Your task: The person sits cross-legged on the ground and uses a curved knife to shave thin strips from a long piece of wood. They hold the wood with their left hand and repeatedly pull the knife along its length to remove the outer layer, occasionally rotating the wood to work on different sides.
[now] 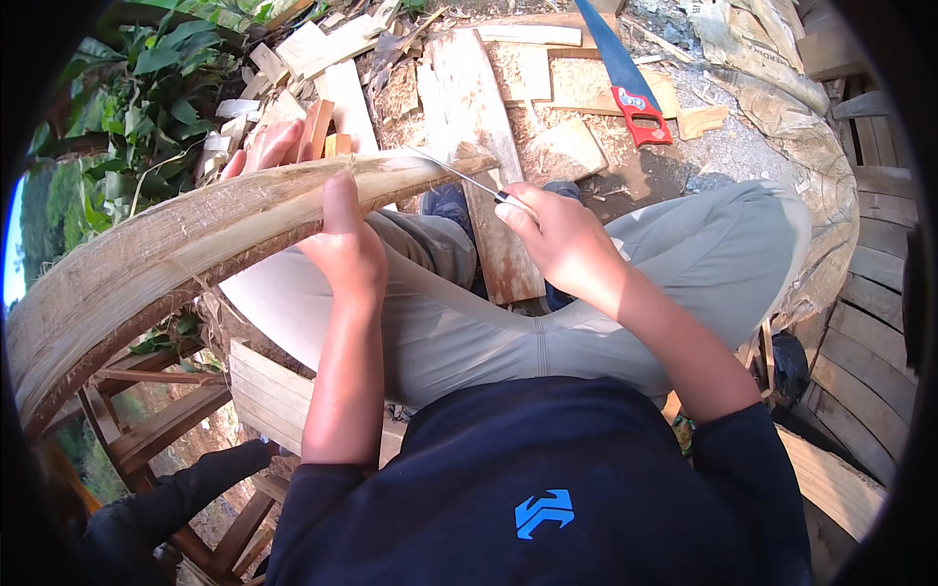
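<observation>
A long, pale piece of timber (pixel 230 217) runs from the left rim to a narrower end above my lap. My left hand (pixel 349 244) grips it near that end, thumb on the near side and fingertips showing past the far edge. In my right hand (pixel 559 232) is a thin-bladed metal tool (pixel 459 174) with a dark collar; my fingers hide most of its handle. The blade slants up and left, its tip at the timber's upper edge near the narrow end; whether it touches, I cannot tell.
A handsaw (pixel 625 78) with a red handle lies at the far right among boards, offcuts (pixel 567 151) and shavings. Below the timber's end, a worn board (pixel 479 107) lies between my feet. Leafy plants (pixel 147 107) stand at left. Another person's dark-clothed leg (pixel 195 493) shows at lower left.
</observation>
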Demonstrator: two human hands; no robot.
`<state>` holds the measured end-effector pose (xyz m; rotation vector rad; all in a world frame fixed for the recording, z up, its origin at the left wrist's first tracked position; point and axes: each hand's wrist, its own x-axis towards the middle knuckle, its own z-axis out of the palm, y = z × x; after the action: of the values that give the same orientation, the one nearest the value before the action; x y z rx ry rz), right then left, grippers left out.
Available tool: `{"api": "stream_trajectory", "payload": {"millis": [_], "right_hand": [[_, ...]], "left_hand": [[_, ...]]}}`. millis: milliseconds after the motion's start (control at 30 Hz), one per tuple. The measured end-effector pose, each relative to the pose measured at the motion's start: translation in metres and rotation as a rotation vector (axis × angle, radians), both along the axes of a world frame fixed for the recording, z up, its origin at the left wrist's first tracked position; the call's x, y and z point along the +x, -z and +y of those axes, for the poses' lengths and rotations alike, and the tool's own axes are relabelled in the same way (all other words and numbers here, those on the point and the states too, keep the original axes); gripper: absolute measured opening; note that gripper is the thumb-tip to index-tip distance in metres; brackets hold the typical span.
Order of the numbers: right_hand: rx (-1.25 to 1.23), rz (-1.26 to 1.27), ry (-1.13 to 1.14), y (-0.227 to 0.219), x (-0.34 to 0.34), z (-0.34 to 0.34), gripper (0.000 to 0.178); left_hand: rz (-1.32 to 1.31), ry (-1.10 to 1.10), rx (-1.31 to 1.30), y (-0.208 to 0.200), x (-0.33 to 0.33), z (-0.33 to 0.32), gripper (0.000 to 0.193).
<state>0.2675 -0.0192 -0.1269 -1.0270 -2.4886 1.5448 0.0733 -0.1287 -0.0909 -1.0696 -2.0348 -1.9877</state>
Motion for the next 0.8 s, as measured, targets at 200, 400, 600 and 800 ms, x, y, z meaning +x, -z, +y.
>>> {"api": "stream_trajectory", "payload": {"millis": [200,400,600,800], "right_hand": [[0.052,0.078,0.166,-0.012,-0.005,0.006,0.033],[0.307,0.518,0.398,-0.023,-0.024,0.013,0.031],[0.411,-0.260,-0.139,0.033,-0.012,-0.002,0.039],[0.141,0.094,0.076,0.026,-0.013,0.007,0.036]], "left_hand": [[-0.181,0.043,0.002,-0.015,0.004,0.021,0.079],[-0.208,0.039,-0.123,-0.039,0.003,0.042,0.125],[-0.216,0.064,-0.161,-0.036,0.007,0.042,0.112],[-0.296,0.218,0.145,-0.036,-0.009,0.038,0.081]]}}
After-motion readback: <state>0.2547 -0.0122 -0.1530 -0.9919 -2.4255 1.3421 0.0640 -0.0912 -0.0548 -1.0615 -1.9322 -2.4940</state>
